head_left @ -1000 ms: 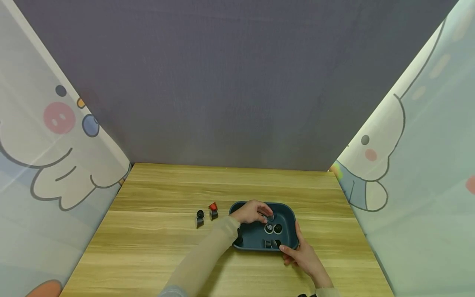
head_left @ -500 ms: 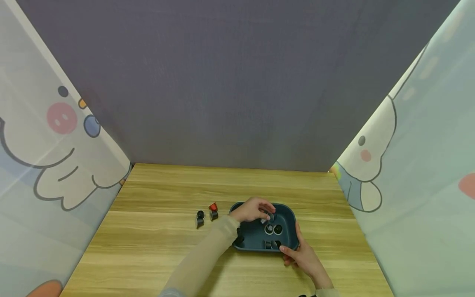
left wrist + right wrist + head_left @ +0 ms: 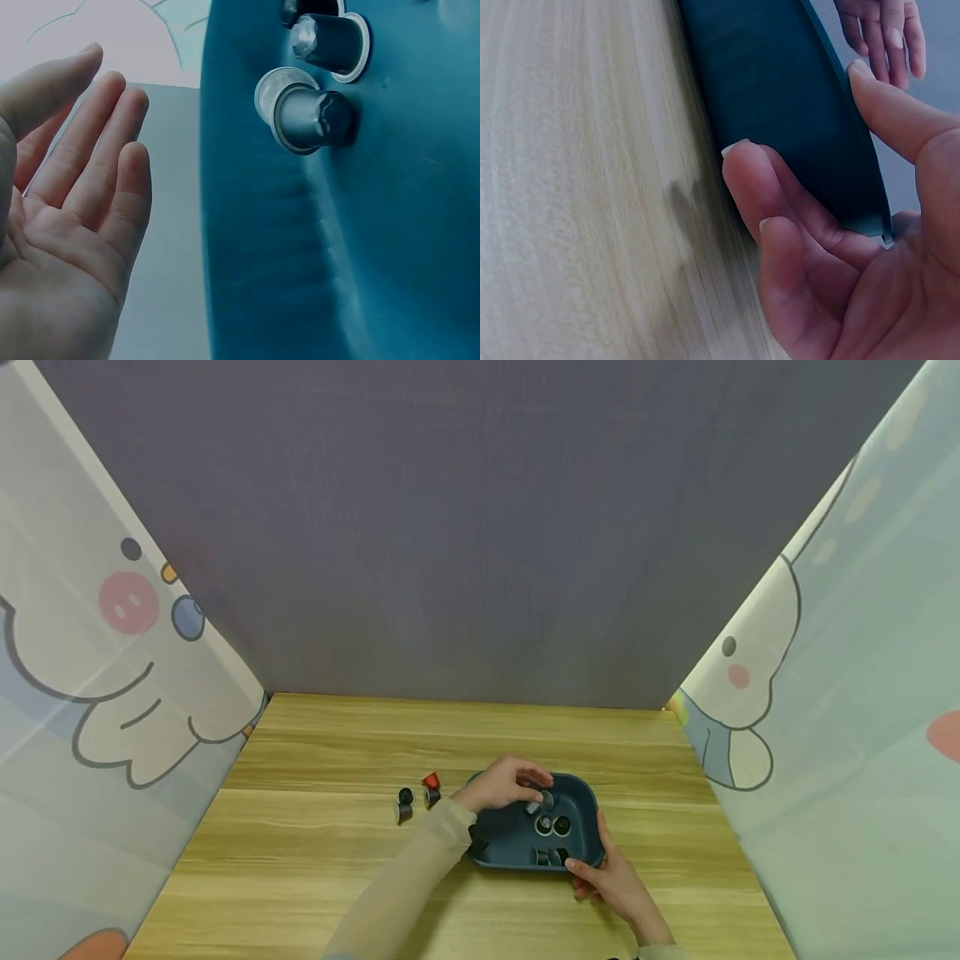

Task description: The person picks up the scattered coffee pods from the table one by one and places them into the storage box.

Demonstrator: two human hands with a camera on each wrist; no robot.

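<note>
A dark blue tray (image 3: 504,863) stands on the table with several coffee capsules in it. My left hand (image 3: 501,784) hovers over the tray's far left part, its fingers loosely extended and nothing between them. Just beyond its fingertips, two silver-grey capsules (image 3: 547,800) lie together near the far wall. Another pair, including a black capsule (image 3: 562,826), stands in the middle, and dark capsules (image 3: 540,857) lie along the near wall. My right hand (image 3: 617,878) grips the tray's near right corner, with the thumb on the rim and fingers curled beneath, as the right wrist view shows.
Left of the tray, a red capsule (image 3: 431,780) lies on the wooden table (image 3: 300,860) against a dark capsule (image 3: 432,797). Two more dark capsules (image 3: 404,812) lie nearby. A grey panel (image 3: 465,568) rises behind the table, with cartoon-printed sheets (image 3: 847,693) at the sides.
My left hand has let go of a silver-grey capsule beside the one near the far wall and moved slightly left. My right hand keeps its grip on the tray's corner.
</note>
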